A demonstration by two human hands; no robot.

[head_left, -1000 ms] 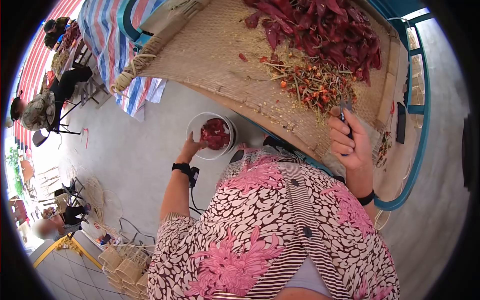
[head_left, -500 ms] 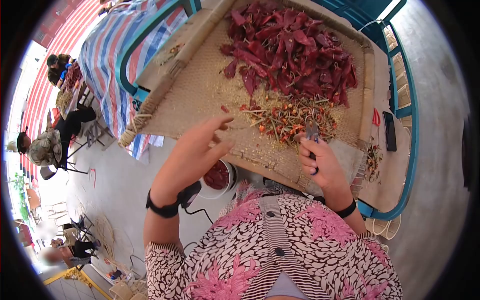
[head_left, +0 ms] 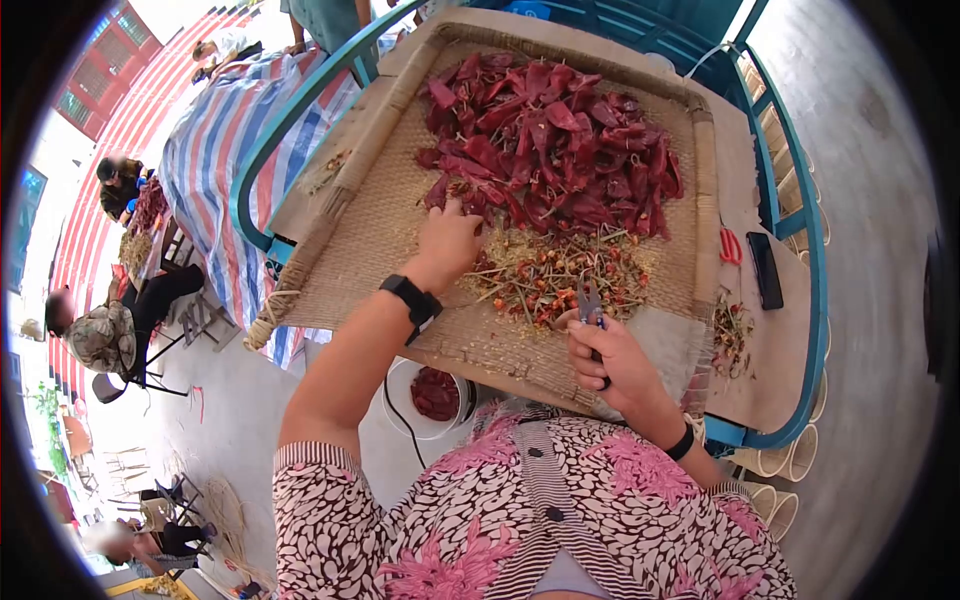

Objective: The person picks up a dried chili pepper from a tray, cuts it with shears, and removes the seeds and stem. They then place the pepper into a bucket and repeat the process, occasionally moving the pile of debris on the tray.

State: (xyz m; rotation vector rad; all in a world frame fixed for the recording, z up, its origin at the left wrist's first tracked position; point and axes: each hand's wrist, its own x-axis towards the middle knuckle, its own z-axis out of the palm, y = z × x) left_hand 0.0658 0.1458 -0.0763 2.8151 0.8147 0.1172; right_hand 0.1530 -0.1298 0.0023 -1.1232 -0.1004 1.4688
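Fingers of the left hand reach into the lower left edge of a pile of red peppers; whether they grasp one cannot be told. The right hand is clenched around snips, their tips pointing up over loose stems. Peppers and stems lie on a woven tray, the stems just below the pile. Right of the tray are red handles, a dark phone and a small heap of scraps, inside a teal rail. Below the tray, a white bucket on the floor holds red pieces. At left, beside a striped sheet, a person in camouflage sits.
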